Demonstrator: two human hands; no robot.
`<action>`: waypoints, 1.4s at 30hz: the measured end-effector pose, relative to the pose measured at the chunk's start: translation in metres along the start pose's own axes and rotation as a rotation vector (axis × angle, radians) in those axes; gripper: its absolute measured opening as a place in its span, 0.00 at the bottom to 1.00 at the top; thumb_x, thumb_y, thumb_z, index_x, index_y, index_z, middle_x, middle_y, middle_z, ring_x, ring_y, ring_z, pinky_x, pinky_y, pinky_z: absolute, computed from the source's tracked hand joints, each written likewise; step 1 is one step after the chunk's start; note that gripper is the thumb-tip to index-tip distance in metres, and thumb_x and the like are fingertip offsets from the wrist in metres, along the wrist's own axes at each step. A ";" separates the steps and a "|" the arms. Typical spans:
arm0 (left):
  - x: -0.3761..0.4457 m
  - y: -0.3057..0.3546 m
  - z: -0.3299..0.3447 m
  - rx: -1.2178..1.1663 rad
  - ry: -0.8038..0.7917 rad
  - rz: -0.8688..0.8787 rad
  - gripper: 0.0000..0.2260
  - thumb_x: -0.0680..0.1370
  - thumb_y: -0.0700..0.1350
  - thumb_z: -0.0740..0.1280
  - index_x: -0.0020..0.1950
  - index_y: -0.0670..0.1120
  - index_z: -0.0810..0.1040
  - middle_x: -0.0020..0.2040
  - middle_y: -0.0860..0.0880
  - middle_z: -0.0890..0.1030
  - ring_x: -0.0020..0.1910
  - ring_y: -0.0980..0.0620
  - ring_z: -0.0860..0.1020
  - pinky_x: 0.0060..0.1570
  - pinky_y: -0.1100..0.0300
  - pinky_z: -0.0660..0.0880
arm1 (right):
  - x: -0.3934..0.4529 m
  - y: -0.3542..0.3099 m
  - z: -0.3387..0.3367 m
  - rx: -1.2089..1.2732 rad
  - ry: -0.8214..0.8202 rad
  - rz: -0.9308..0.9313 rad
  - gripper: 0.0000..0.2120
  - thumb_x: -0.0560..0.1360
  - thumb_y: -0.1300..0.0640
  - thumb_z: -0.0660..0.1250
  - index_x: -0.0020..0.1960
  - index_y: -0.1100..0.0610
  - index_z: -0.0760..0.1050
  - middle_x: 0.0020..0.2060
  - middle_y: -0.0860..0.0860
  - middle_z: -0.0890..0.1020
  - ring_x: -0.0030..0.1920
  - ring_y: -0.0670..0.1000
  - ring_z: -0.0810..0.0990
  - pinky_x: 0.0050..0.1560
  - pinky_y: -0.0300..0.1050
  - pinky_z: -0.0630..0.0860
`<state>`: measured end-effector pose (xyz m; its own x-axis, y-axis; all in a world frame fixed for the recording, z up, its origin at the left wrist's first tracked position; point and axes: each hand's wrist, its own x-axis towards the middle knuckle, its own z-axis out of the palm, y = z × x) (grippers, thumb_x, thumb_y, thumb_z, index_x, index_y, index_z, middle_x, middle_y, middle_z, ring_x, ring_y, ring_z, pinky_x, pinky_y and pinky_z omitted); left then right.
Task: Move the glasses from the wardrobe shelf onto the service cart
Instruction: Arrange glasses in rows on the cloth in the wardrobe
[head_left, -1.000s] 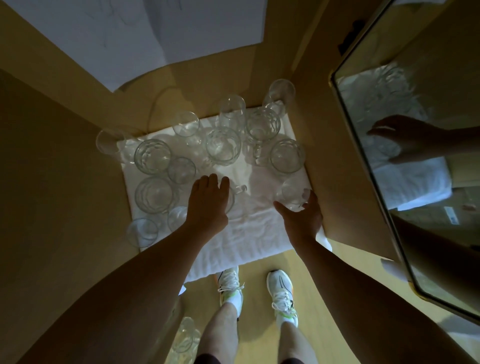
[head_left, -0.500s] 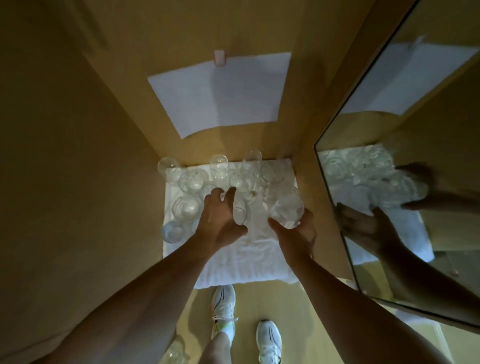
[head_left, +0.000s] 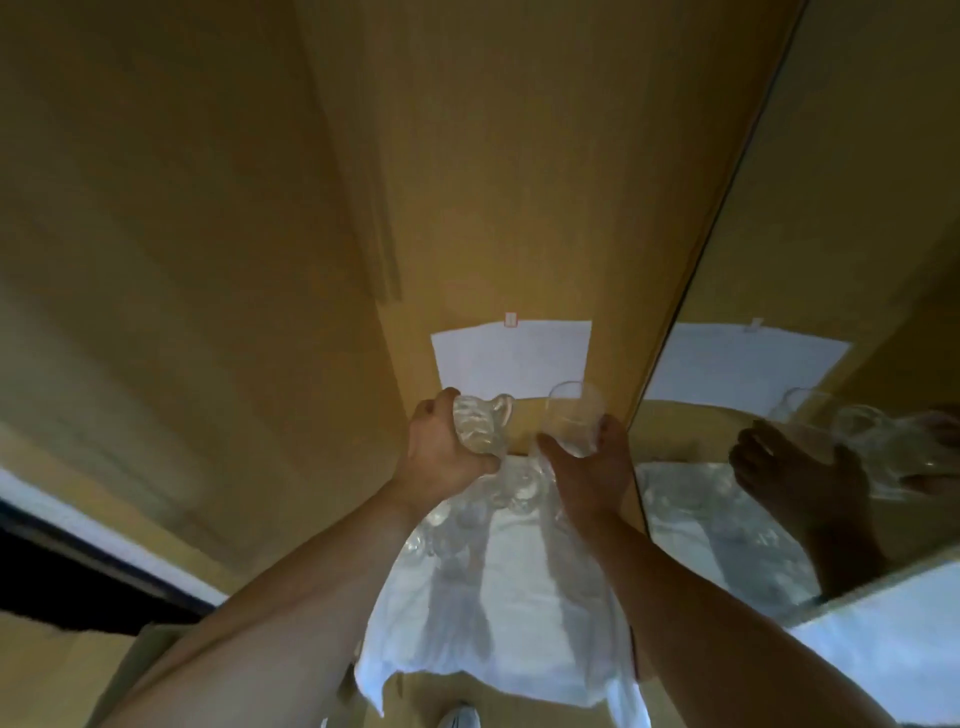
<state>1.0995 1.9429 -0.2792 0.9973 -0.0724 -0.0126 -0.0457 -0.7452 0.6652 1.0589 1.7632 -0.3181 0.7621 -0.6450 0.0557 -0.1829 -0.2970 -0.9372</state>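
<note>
Glass in both hands: my left hand (head_left: 436, 457) fingers wrap a mug (head_left: 480, 428), my right hand (head_left: 589, 467) fingers pinch a tumbler (head_left: 574, 421). Both held above the towel (head_left: 519, 623) on the shelf, where more glasses (head_left: 498, 493) stand blurred.

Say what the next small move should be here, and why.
Probably draw both hands back out of the wardrobe toward the cart. The left hand already grips a handled glass and the right hand a plain tumbler, both lifted above the white towel.
</note>
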 end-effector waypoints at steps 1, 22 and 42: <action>-0.004 0.008 -0.011 -0.018 0.031 -0.004 0.41 0.57 0.54 0.83 0.66 0.50 0.71 0.60 0.47 0.77 0.57 0.46 0.77 0.48 0.62 0.71 | -0.001 -0.012 -0.005 0.019 -0.007 -0.031 0.31 0.63 0.51 0.84 0.60 0.60 0.77 0.52 0.55 0.82 0.53 0.58 0.81 0.53 0.49 0.77; -0.125 0.101 -0.201 0.008 0.342 0.163 0.46 0.52 0.69 0.70 0.67 0.50 0.76 0.53 0.51 0.73 0.54 0.45 0.78 0.51 0.60 0.71 | -0.084 -0.185 -0.087 0.223 -0.099 -0.355 0.44 0.65 0.33 0.77 0.75 0.44 0.64 0.62 0.48 0.68 0.60 0.50 0.73 0.59 0.47 0.72; -0.272 0.140 -0.227 -0.009 0.094 0.365 0.54 0.52 0.71 0.70 0.77 0.50 0.69 0.71 0.42 0.73 0.69 0.43 0.72 0.67 0.47 0.72 | -0.227 -0.194 -0.213 0.172 0.217 -0.376 0.36 0.61 0.28 0.72 0.62 0.42 0.66 0.44 0.48 0.77 0.46 0.48 0.78 0.42 0.44 0.76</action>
<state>0.8351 2.0089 -0.0130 0.9166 -0.2701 0.2948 -0.3986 -0.6761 0.6198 0.7884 1.8171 -0.0758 0.6047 -0.6527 0.4564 0.2012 -0.4293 -0.8805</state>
